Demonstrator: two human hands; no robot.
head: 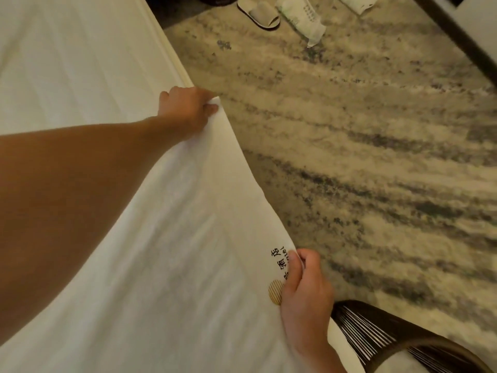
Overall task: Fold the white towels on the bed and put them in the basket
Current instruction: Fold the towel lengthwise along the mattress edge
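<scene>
While the head view looks down along the bed [67, 63], a white towel [174, 238] lies stretched over the bed's right side, its long edge pulled taut just past the bed's edge and above the carpet [363, 135]. The left hand [188, 109] reaches to the far end of that edge, fingers curled tight around the corner. The right hand [304, 289] pinches the near corner between thumb and fingers, beside black lettering [279, 259] and a round striped mark printed on the cloth. The rest of the towel runs back across the bed under the left forearm, and no fold shows in it.

The dark ribbed basket [390, 337] stands on the floor just off the bed's near corner, close beside the right hand. Something pale shows inside its rim, but whether that is a folded towel or a lining cannot be told. Farther along the floor from the bed lie a slipper [258, 12] and some white packets [301, 20].

By my reading the task is at an early stage for this towel: it is held out flat by two corners, ready for a first fold. All the folding and the placing in the basket remain. No other towels can be made out on the bed.
</scene>
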